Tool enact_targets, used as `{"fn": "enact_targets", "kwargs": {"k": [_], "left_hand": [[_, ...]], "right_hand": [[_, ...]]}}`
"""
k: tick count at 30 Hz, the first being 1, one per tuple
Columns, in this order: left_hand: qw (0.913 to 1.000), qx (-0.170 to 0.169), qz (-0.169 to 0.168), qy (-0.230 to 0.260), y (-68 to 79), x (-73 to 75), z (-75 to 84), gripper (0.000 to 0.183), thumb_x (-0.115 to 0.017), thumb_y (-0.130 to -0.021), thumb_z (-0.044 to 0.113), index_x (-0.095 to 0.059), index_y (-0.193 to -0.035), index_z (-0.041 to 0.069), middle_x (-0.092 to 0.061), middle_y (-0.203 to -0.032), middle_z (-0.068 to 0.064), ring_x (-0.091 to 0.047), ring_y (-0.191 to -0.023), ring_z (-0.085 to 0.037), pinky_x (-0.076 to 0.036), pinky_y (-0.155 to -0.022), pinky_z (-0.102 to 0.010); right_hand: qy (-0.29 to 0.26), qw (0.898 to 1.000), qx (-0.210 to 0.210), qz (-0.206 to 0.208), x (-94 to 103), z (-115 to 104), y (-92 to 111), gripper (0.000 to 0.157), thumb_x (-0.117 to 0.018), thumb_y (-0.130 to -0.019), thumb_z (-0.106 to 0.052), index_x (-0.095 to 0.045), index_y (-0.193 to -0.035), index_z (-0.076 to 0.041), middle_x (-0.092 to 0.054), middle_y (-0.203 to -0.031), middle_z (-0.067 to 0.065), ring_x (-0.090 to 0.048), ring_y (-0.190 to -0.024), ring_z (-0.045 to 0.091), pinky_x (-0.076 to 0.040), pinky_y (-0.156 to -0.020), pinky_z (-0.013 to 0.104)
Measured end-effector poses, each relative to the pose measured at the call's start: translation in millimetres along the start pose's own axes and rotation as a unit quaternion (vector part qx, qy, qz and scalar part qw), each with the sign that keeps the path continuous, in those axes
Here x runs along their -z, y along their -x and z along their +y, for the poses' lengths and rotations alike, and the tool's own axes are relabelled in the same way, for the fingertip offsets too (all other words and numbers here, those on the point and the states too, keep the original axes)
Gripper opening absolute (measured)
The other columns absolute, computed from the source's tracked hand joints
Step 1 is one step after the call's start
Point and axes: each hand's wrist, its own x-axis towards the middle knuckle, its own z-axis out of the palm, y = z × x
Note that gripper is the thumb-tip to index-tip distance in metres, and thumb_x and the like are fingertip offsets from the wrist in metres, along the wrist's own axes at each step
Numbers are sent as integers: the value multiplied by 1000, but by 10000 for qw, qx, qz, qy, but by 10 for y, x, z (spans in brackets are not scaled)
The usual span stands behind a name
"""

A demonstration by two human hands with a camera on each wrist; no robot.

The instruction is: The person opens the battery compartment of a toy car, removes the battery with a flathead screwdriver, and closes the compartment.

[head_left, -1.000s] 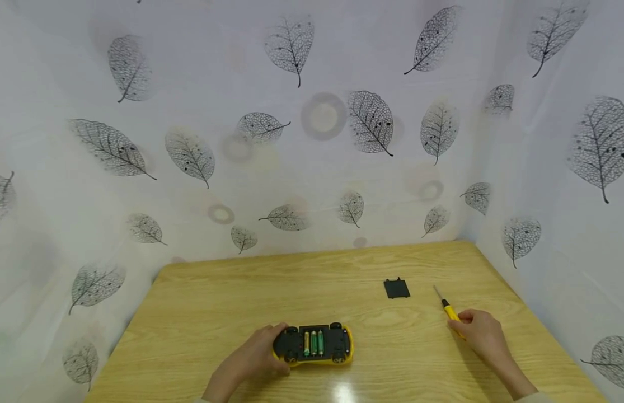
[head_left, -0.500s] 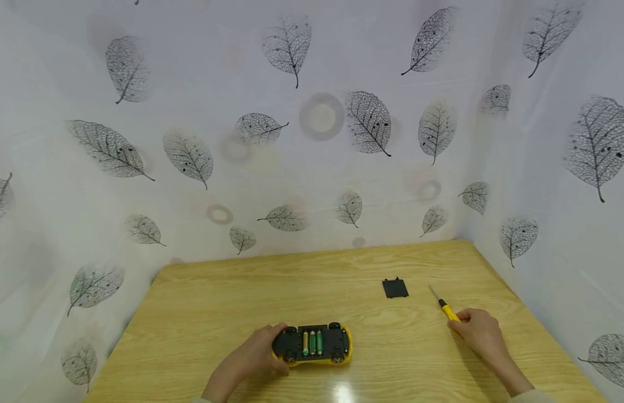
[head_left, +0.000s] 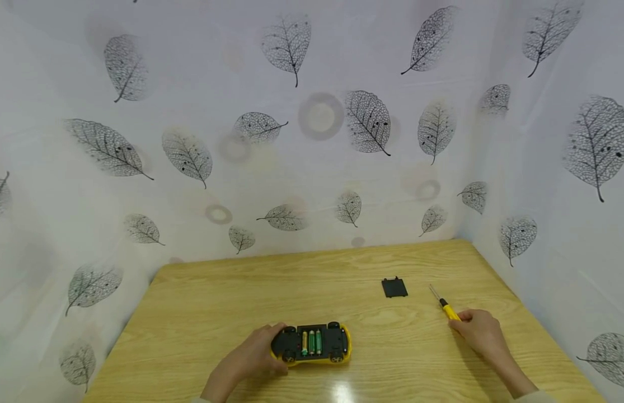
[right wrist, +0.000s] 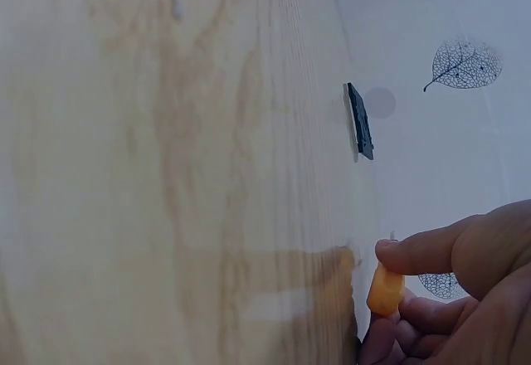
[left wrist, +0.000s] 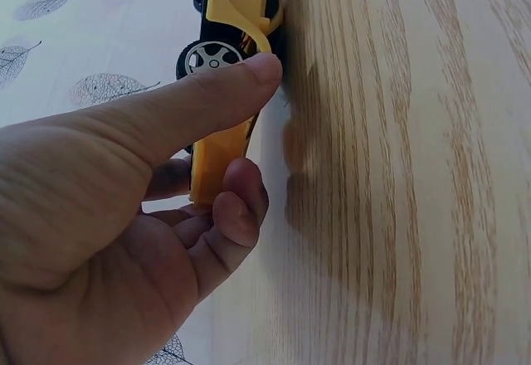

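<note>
A yellow toy car [head_left: 334, 338] lies upside down near the table's front, its black underside facing up. Three batteries [head_left: 312, 342] sit side by side in its uncovered compartment. My left hand [head_left: 253, 354] grips one end of the car; in the left wrist view the thumb [left wrist: 207, 95] crosses beside a wheel [left wrist: 211, 56] and the fingers curl under the yellow body. Off to the right, my right hand [head_left: 480, 334] pinches the yellow handle of a screwdriver [head_left: 450, 311], its metal tip pointing away and to the left. The right wrist view shows only the handle's end [right wrist: 386, 292].
A black square battery cover [head_left: 394, 287] lies flat on the wooden table [head_left: 231, 291], behind and right of the car. Behind the table and along its sides hangs a pale curtain [head_left: 291, 168] printed with dark leaves.
The screwdriver's tip has shifted slightly left in the right hand. The left hand and the toy car have stayed in place.
</note>
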Motion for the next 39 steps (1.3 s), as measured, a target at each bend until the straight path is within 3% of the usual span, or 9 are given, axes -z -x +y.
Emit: {"fn": "enact_targets", "kwargs": {"k": [6, 15, 19, 24, 30, 39], "left_hand": [[10000, -36, -4, 30, 2, 1, 9, 83, -95, -74, 23, -54, -142, -2, -63, -115, -13, -60, -101, -28, -52, -85, -51], [9999, 17, 62, -102, 18, 3, 27, 85, -95, -74, 24, -54, -143, -3, -63, -123, -21, -60, -110, -39, -50, -91, -59], [9999, -7, 47, -101, 21, 9, 24, 84, -95, -74, 24, -54, -143, -2, -63, -120, -19, -61, -107, -37, -52, -88, -56], [9999, -72, 36, -71, 18, 13, 21, 82, -95, -75, 24, -54, -142, 0, -64, -116, -15, -61, -102, -32, -52, -86, -53], [10000, -44, 28, -75, 4, 8, 9, 82, -94, -75, 23, -54, -142, -1, -64, -116, -15, -60, -102, -32, -52, -86, -53], [10000, 20, -27, -9, 2, 19, 19, 82, -94, -76, 22, -54, -143, -2, -64, -118, -17, -61, -103, -31, -52, -86, -52]], "right_hand": [[-42, 10000, -40, 42, -17, 21, 1, 28, -74, -91, -18, -72, -96, 9, -68, -81, 6, -51, -68, 18, -40, -57, 29], [-401, 9989, -165, 191, -5, -104, 48, 45, -65, -98, -22, -64, -121, 17, -66, -83, 10, -50, -60, 17, -40, -49, 28], [-532, 9982, -70, 279, -17, -182, 62, 43, -66, -99, -19, -63, -123, 17, -71, -93, 19, -57, -65, 18, -44, -51, 27], [-1040, 9945, -74, 84, -51, -301, 97, 41, -67, -100, -13, -61, -126, 17, -73, -92, 19, -67, -70, 21, -48, -53, 27], [-1422, 9898, -103, -67, -101, -472, 144, 41, -69, -100, -13, -62, -128, 15, -72, -87, 13, -65, -70, 21, -50, -57, 27], [-2110, 9772, -89, -221, -249, -770, 244, 39, -72, -99, -16, -65, -127, 10, -67, -85, 14, -58, -69, 17, -52, -62, 30]]}}
